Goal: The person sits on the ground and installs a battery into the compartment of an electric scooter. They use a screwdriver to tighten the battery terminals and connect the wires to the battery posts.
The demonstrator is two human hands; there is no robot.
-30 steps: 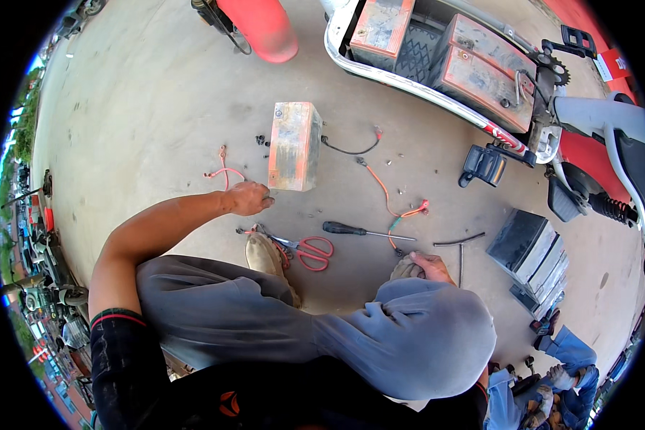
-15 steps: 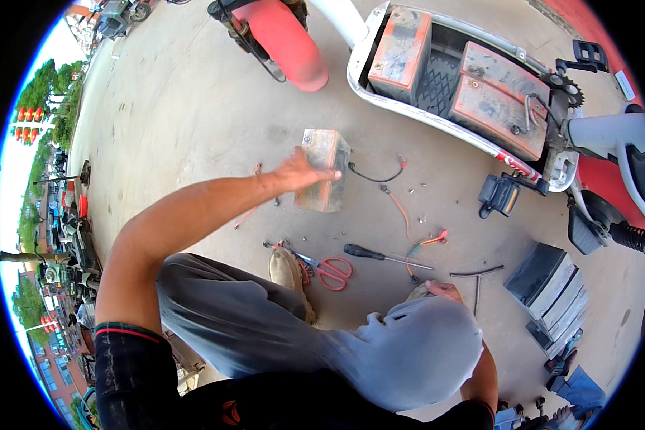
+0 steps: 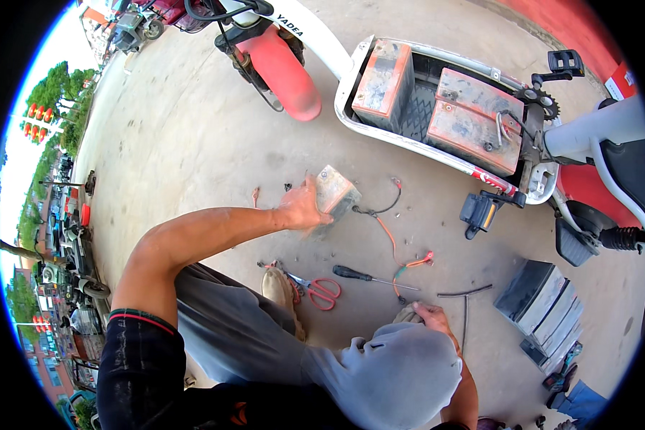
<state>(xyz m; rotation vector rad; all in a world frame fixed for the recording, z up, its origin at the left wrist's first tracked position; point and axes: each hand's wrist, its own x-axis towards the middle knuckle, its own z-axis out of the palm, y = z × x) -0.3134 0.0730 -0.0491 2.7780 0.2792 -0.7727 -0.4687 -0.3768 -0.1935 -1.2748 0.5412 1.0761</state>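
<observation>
My left hand is closed around a dusty grey-and-orange battery on the ground, its thumb against the side. The battery sits at a slant, partly hidden by the hand. A black and an orange cable lie just right of it. Beyond my right knee, my right hand hangs low beside my tan shoe; its fingers are mostly hidden, so I cannot tell their state. Nearby on the ground are a black-handled screwdriver, red-handled scissors and a T-shaped metal tool.
At the far right stands a white electric bike with its battery tray uncovered and several orange-edged batteries inside. A pedal juts towards me. Dark grey batteries stand grouped at the right. A red front wheel fender is at the far side.
My left hand has turned and tilted the battery, so less of its long side shows. The whole view has shifted slightly. My right hand stays low beside the shoe.
</observation>
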